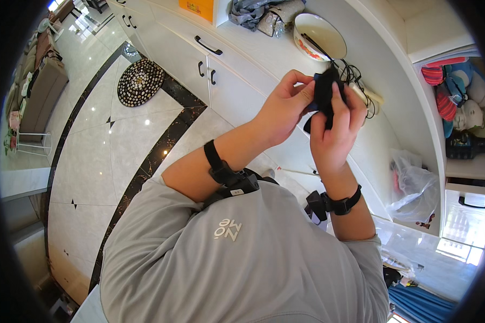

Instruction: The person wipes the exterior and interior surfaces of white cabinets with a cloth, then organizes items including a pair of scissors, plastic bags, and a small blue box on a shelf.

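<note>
Between my two hands, above the white countertop of a cabinet, is a black cloth-like item with a dark blue edge on its left side. My left hand pinches that blue edge between thumb and fingers. On the other side, my right hand grips the black item with its fingers laid over the front. A black part hangs below, partly covered by the right fingers. What exactly the item is cannot be told. Just beyond it, a bundle of black cable lies on the countertop.
A white bowl with a floral pattern holds a dark thin stick. Beside it are grey plastic bags and an orange box. A clear plastic bag lies to the right. Cabinet doors with black handles face the tiled floor.
</note>
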Demonstrator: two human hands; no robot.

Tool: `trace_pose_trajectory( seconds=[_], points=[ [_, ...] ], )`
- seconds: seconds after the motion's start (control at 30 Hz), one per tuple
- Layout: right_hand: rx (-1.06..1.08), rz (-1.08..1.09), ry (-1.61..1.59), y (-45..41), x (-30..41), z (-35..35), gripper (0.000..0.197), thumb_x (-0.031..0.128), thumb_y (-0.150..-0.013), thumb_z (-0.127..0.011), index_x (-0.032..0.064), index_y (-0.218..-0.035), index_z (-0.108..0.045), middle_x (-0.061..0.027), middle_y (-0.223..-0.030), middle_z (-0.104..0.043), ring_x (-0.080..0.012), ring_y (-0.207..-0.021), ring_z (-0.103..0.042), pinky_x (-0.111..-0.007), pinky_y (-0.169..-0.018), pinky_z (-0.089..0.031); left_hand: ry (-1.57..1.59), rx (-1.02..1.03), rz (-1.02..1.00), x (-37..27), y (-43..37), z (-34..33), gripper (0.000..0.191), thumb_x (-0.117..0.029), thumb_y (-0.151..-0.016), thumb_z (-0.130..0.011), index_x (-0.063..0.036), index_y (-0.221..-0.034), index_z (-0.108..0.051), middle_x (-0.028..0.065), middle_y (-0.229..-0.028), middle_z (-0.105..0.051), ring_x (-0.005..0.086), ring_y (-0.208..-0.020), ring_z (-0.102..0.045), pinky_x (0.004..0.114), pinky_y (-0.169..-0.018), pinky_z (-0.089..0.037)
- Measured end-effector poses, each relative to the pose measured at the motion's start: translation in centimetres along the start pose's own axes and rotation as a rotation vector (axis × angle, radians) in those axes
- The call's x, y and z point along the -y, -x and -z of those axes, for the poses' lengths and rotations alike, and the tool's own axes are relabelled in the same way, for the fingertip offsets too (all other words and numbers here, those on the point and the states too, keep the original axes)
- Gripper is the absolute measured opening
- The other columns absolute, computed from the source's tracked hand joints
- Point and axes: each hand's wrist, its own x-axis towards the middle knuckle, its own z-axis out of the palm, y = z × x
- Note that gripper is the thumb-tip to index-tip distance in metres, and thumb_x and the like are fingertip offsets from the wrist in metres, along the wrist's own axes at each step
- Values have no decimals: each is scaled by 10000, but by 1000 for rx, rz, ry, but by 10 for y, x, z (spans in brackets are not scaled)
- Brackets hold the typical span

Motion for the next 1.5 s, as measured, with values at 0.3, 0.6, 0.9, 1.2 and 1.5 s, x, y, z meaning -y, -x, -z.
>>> trace_pose_trajectory(
  seconds=[0.3, 0.6, 0.9, 1.2, 1.5],
  points=[
    [242, 104, -43, 34, -6, 18, 552, -67, -647, -705, 72, -1180, -723, -182, -1236, -595, -343, -1004, -632, -409, -839, -565, 149, -77, 116, 0, 9, 16, 235, -267, -1076, -528, -66, -1196, -551, 141, -1187, -668, 260, -1093, -658, 420, -981, -532],
    [105, 25, -59, 11, -9, 23, 567, -80, -683, -671, 55, -1234, -680, -184, -1222, -591, -359, -1029, -642, -402, -845, -561, -35, 149, 42, 3, 18, 13, 169, -191, -1041, -604, -117, -1172, -527, 87, -1213, -639, 204, -1085, -632, 400, -950, -511],
    [-61, -92, -1, -5, -1, 48, 524, -82, -719, -621, 49, -1223, -682, -193, -1240, -605, -375, -1062, -627, -437, -892, -542, 60, 227, 52, -2, 21, 14, 192, -229, -1051, -586, -92, -1167, -519, 145, -1326, -616, 275, -1206, -622, 419, -987, -528],
    [188, 16, -133, 56, -12, 41, 673, -28, -636, -740, 95, -1291, -645, -206, -1265, -549, -367, -1005, -595, -438, -830, -533, -29, 232, 133, 15, 32, 16, 188, -168, -1069, -538, -114, -1243, -494, 123, -1401, -579, 222, -1274, -565, 400, -1109, -447],
    [512, -11, -411, 72, -11, 54, 616, -19, -639, -711, 72, -1245, -652, -143, -1261, -560, -353, -1074, -596, -417, -924, -518, -50, 72, 63, -8, 20, -2, 482, -341, -1090, -455, -172, -1528, -344, 220, -1452, -508, 399, -1345, -522, 530, -1129, -444]
  ],
)
